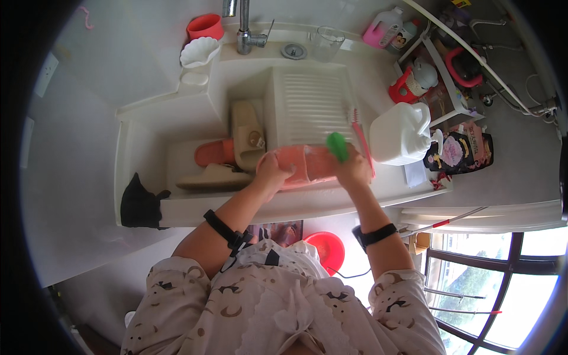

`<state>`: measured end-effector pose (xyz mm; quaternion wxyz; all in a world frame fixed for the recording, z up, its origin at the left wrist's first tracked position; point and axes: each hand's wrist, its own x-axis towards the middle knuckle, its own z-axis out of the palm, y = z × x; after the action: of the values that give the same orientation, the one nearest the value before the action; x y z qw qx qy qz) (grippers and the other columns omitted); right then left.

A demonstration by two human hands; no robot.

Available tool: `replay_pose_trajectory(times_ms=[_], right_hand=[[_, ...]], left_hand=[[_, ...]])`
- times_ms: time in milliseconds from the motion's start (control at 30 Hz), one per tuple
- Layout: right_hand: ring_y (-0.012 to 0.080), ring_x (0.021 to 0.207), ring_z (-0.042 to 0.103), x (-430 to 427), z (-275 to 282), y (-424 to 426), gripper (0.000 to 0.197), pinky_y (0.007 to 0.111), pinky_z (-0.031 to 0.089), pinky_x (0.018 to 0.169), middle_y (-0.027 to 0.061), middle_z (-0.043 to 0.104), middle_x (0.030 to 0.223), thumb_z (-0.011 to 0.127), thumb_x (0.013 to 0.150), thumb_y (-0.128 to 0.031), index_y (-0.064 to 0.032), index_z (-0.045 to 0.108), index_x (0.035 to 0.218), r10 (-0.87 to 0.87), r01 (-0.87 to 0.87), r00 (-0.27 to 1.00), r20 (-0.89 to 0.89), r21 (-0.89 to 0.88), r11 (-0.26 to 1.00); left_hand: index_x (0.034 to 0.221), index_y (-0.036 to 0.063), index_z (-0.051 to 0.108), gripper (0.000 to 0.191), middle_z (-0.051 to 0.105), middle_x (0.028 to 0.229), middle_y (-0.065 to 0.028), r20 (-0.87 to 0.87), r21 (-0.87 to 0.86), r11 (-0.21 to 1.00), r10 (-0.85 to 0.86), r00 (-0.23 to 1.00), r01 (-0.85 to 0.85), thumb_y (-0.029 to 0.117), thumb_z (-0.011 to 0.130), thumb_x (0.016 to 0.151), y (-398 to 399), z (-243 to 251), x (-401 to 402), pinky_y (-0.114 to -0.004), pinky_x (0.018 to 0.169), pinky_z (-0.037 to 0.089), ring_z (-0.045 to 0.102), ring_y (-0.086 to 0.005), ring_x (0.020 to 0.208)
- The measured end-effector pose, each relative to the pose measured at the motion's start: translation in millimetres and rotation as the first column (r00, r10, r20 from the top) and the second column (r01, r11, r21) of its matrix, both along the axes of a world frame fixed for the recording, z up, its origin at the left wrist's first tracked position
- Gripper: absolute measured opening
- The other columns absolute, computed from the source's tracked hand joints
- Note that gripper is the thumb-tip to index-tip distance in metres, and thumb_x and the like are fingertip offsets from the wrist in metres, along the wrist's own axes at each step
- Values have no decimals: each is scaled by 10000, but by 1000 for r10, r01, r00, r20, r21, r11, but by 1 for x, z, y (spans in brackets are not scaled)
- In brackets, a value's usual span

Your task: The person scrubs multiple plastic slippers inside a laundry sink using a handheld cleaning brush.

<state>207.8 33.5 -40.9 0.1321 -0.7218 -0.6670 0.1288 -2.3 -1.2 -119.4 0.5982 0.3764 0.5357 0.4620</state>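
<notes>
My left hand (276,174) grips a coral-pink slipper (296,164) by its left end, over the front edge of the laundry sink. A green brush (337,146) is in my right hand (353,171), against the slipper's right part; its bristles are hidden. Behind the slipper rises the sink's ribbed washboard (313,104). In the basin at the left lie a coral slipper (213,153), a beige slide with a badge (248,137) and another beige slipper (213,177) on its side. A pink long-handled brush (363,140) rests right of the washboard.
A white jug with a pump (399,133) stands at the right, by a dark pouch (459,151). Along the back are a faucet (245,40), a drain strainer (293,51), a clear cup (327,43) and bottles (384,29). A black cloth (141,204) hangs over the front left corner.
</notes>
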Motion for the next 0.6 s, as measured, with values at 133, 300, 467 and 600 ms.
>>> replay_pose_trajectory(times_ms=[133,300,467,600], right_hand=[[409,860,650,-34,-7,-6,423,500,514,754,186,680,922,672,790,-441,-166,604,1104,116,-109,991,-62,116,987],[390,855,658,8,0,-10,404,492,518,762,175,683,918,673,788,-425,-156,604,1082,2,-3,1000,21,52,999],[384,800,662,9,-10,-30,446,488,524,722,173,682,878,701,763,-387,-119,594,1103,-47,46,999,11,134,990],[390,769,663,20,-17,-50,490,488,532,689,186,677,854,721,736,-349,-107,586,1141,39,-41,999,17,152,987]], left_hand=[[1202,-41,496,514,596,1109,-140,-98,-11,1000,6,995,-7,71,745,766,0,4,3,-303,874,484,582,-199,1009],[1198,-42,498,502,595,1103,-139,4,-53,999,5,1000,-5,55,741,770,-3,13,-1,-301,866,486,580,-194,1007],[1206,-45,490,509,592,1108,-139,-52,-54,999,4,999,-7,44,740,771,-2,20,5,-303,879,478,575,-190,1007],[1231,-47,472,560,575,1150,-159,3,-43,999,-4,1000,4,79,755,765,-1,9,2,-315,912,464,568,-216,1047]])
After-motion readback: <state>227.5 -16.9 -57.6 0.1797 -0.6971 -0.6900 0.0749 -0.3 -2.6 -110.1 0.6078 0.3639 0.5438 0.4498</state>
